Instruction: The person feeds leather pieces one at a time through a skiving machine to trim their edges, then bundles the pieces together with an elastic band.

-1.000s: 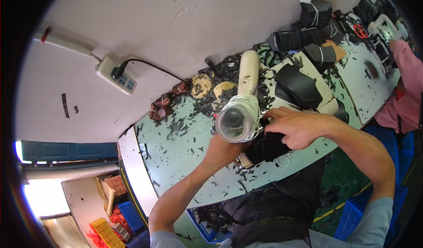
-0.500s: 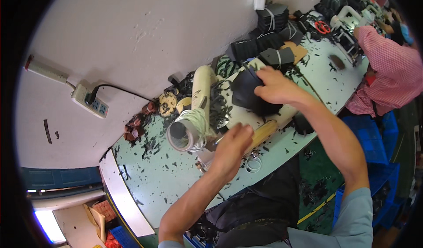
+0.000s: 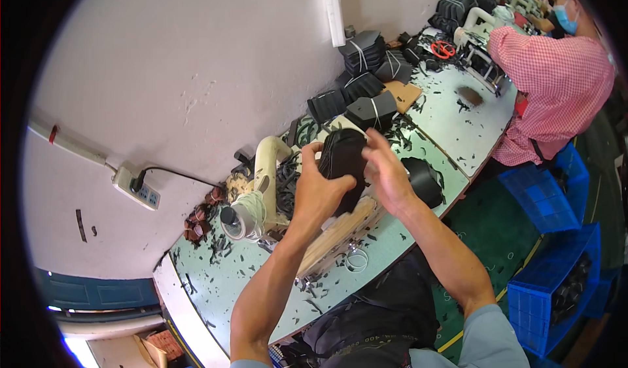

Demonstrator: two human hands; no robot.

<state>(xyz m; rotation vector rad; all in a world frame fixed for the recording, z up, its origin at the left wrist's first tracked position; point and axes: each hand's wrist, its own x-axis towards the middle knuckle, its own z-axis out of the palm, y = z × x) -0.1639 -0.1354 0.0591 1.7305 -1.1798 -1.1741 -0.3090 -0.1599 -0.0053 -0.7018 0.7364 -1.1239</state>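
Over the tabletop point(image 3: 209, 276), the left hand point(image 3: 318, 188) clamps a stack of black pieces point(image 3: 345, 152); the right hand point(image 3: 390, 178) is spread at its right edge, contact unclear. Far bundles point(image 3: 386, 108) look done, banded; this stack shows no band.

Off-white wall point(image 3: 150, 60) behind desk point(image 3: 199, 266), scuffed in patch near middle, two small dark strips at left. White cable trunking point(image 3: 85, 147) with red band, slanting down to socket strip point(image 3: 139, 190); black cord point(image 3: 180, 172) plugged in. White upright fitting point(image 3: 333, 18) higher on wall. Desk top pale green, left end white; paler section adjoining at right across dark seam. Green floor point(image 3: 483, 234), yellow line point(image 3: 453, 342). Dark blue panel point(image 3: 98, 293) low at left, bright light point(image 3: 78, 351) below.
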